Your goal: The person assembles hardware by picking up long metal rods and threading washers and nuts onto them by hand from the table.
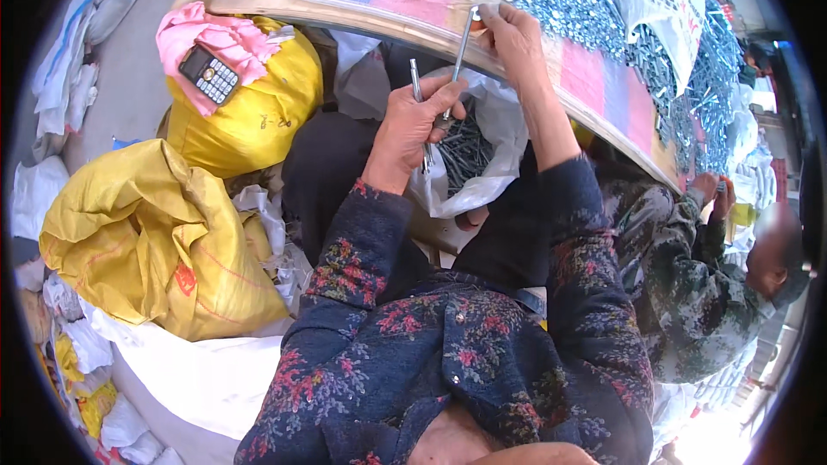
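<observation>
Floral dark-blue sleeves enter from the lower edge, forearms raised toward the desk (603,90). Left hand (412,125): fingers curled tight around a small bundle of long bolts (418,86), which stand nearly upright, tips toward the desk edge. Right hand (515,39): thumb and forefinger pinch the top of a single long bolt (459,56) at a washer (475,13); its long axis runs steeply, upper end at the desk edge, lower end down at the left hand. Below both hands, an open white plastic bag (491,164) holds more dark bolts. Desk: curved board with pink and blue panels, heaped with bolts and washers. Surroundings: yellow sacks (164,241) at left, a calculator (208,74) on pink cloth (226,39), another person in a camouflage jacket (689,293) at right.
</observation>
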`<state>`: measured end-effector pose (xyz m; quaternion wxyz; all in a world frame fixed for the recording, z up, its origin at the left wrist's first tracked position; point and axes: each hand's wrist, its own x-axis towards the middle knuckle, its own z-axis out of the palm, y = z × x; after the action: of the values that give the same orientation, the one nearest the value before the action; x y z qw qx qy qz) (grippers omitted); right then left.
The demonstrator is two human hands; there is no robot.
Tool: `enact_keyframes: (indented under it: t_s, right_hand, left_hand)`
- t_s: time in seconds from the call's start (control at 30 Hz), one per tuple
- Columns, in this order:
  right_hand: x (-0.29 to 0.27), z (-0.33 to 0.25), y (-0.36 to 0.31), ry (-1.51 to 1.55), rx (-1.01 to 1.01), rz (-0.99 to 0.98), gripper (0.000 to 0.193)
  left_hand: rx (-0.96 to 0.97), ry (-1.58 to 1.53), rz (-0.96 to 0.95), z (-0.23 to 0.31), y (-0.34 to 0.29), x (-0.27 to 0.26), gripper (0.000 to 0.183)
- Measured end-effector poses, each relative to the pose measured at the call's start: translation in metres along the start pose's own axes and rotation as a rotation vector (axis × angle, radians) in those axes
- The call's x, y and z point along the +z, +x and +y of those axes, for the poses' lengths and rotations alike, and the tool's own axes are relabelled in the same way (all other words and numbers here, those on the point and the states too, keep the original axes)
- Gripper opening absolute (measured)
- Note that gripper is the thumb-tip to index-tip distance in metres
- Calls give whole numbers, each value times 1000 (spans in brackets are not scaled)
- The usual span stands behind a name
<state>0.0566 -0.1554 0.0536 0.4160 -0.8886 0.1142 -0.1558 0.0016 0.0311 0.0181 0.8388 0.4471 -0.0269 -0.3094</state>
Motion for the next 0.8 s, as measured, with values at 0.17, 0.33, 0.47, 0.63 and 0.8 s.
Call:
enact_keyframes:
  t_s: [0.17,0.33,0.47,0.63,0.8]
  right_hand:
    - [-10,-4,-31,944,297,-157,20]
    - [-13,15,-30,1102,361,-99,15]
    - [-20,22,-43,938,160,69,17]
    - [-35,30,-56,173,-148,126,12]
    - [-58,25,-67,-4,-126,-203,12]
  left_hand:
    - [-25,-28,-71,-6,0,8,25]
    - [-103,-54,-99,-14,1,12,26]
    - [-214,-143,-187,-17,3,16,27]
    - [-281,-197,-188,-25,10,19,26]
    - [-158,-177,-24,-21,22,21,24]
